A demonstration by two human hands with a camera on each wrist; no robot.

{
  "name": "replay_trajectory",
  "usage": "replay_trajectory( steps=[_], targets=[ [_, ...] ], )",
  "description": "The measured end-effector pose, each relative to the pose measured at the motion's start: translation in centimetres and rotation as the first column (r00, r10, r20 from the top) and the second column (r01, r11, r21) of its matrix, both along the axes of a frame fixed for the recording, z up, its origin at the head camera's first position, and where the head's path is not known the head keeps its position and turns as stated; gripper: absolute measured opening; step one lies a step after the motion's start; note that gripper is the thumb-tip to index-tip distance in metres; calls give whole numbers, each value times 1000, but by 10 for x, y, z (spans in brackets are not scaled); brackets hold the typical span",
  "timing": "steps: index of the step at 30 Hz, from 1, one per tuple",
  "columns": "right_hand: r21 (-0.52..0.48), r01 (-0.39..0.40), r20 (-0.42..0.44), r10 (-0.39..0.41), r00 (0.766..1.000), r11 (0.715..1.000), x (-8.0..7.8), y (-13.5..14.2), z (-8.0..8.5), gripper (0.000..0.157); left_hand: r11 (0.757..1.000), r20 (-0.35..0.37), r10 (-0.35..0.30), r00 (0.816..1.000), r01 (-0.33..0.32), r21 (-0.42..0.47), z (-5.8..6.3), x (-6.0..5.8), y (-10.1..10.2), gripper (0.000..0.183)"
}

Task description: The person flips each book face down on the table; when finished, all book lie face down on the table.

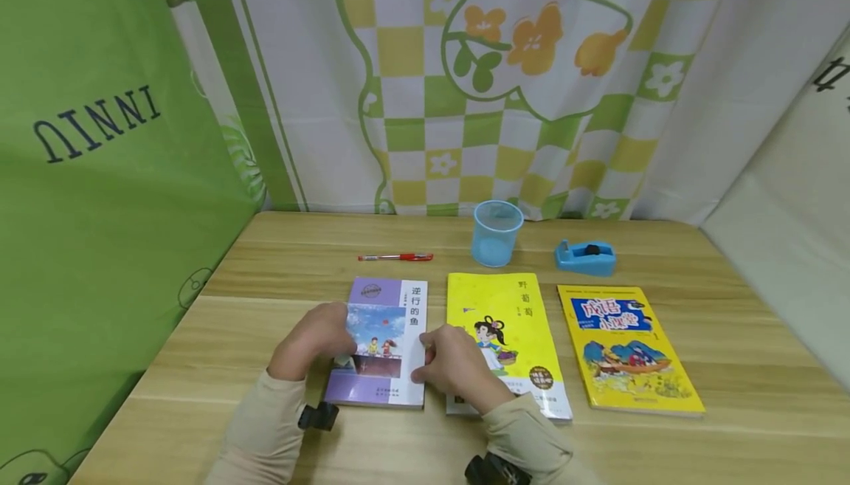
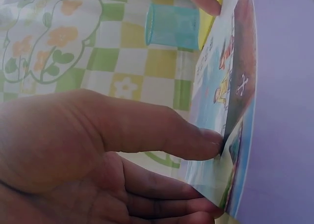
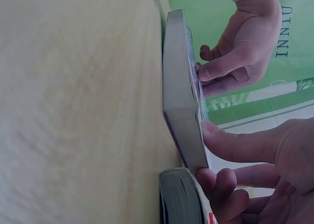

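A purple and white book (image 1: 375, 389) with two cartoon children on its cover lies on the table between both hands. My left hand (image 1: 320, 339) holds its left side, the thumb (image 2: 196, 141) on the cover and the other fingers at the edge. At the opposite side, my right hand (image 1: 458, 363) grips the book's right edge, with the thumb (image 3: 230, 140) on the cover and curled fingers against the page side. Beneath that hand lies a yellow book (image 1: 491, 289) with a cartoon girl, partly hidden by it.
Farther right is another yellow book (image 1: 631, 352) with a blue title panel. Behind the books, a red pen (image 1: 396, 257), a light blue mesh cup (image 1: 494, 238) and a blue tape dispenser (image 1: 586, 258) stand along the wooden table (image 1: 312, 238). A patterned curtain (image 1: 425, 123) hangs at the back.
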State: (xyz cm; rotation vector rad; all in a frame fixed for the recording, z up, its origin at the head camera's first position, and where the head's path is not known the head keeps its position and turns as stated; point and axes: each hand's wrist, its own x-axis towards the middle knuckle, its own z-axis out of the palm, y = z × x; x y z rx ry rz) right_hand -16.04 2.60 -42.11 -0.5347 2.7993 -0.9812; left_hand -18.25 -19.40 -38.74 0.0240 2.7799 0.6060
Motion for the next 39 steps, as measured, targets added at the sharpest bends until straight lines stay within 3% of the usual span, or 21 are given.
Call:
replay_trajectory(
  steps=[10, 13, 19, 25, 31, 39],
  targets=[
    [-52, -14, 50, 17, 999, 999, -2, 0, -5, 18, 999, -31, -18, 999, 19, 28, 7, 2, -5, 17],
    [-62, -15, 53, 18, 998, 998, -2, -1, -6, 23, 999, -19, -12, 1000, 12, 47, 10, 3, -9, 17],
    [-78, -5, 78, 12, 997, 997, -4, -1, -5, 52, 998, -12, -13, 1000, 14, 67, 21, 4, -14, 12],
    [-106, -12, 108, 24, 994, 994, -6, 0, -6, 57, 990, -34, -46, 998, 50, 133, 31, 5, -18, 7],
    [-120, -35, 104, 48, 993, 992, -6, -1, -7, 55, 981, -35, -63, 997, 68, 180, 40, 8, -21, 45],
    [-134, -59, 105, 73, 992, 989, -5, -4, -7, 55, 968, -71, -91, 993, 105, 227, 48, 13, -21, 60]
  ],
)
